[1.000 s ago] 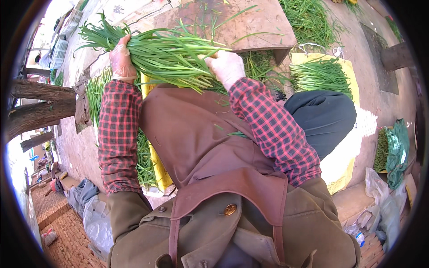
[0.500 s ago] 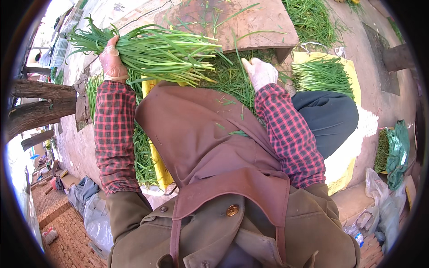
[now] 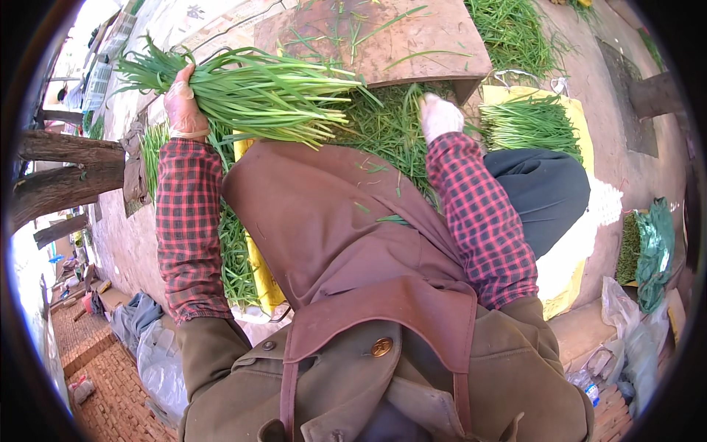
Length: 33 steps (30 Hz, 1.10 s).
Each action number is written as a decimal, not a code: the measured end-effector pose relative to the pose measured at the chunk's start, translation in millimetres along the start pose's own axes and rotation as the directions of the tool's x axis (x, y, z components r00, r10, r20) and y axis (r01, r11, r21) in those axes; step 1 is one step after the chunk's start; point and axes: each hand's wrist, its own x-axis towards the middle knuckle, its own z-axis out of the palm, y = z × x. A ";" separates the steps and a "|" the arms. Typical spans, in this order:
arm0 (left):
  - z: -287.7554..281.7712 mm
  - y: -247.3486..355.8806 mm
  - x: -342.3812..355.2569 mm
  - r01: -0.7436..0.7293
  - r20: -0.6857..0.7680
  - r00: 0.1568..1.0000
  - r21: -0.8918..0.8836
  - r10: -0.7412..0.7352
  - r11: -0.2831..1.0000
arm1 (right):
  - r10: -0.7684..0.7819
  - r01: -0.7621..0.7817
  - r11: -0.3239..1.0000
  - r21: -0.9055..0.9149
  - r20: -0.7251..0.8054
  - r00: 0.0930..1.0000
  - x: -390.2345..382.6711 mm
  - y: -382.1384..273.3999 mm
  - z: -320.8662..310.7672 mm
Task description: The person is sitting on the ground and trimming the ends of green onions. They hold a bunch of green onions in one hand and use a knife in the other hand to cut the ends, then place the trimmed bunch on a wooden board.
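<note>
A thick bunch of long green chives [image 3: 261, 92] is gripped at its leafy left end by my gloved left hand [image 3: 184, 110]; the paler stalk ends fan out to the right. My gloved right hand [image 3: 440, 118] is apart from the bunch, pinching what looks like a few loose blades over a heap of scattered cuttings [image 3: 379, 125]. That heap lies below the front edge of a low, dusty board [image 3: 434, 33]. Just right of that hand, trimmed chives [image 3: 526, 125] lie on a yellow sheet [image 3: 571, 272]. A brown apron [image 3: 309, 206] covers my lap.
Behind my left forearm are more greens [image 3: 237, 272] in a yellow-edged container. Rough timber posts [image 3: 66, 180] stand at the left. A loose green pile [image 3: 508, 29] lies at the back right. Crumpled plastic bags [image 3: 158, 365] lie at both lower sides, with green netting [image 3: 652, 250] at the right.
My right hand has let go of the bunch and moved right to the loose cuttings. My left hand, still holding the bunch, has shifted slightly left.
</note>
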 end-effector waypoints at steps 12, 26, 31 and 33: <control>1.8 -9.3 -2.4 0.005 0.170 0.986 0.003 -0.005 1.000 | -0.444 0.260 0.437 0.861 -0.045 0.895 -21.1 -77.3 -54.8; 39.1 -13.1 -34.6 -0.038 0.170 0.985 0.105 0.019 0.994 | -0.092 -0.007 -0.111 0.994 -0.003 0.996 -26.7 -67.1 -52.3; 28.7 -18.8 -19.2 -0.140 0.114 0.985 0.061 0.132 0.988 | 0.178 -0.019 -0.016 1.000 0.021 0.984 -9.4 -23.7 -22.3; 25.6 -15.7 -9.5 -0.080 0.046 0.996 0.039 0.078 0.996 | 0.233 -0.065 0.372 0.926 -0.025 0.972 11.0 20.1 12.9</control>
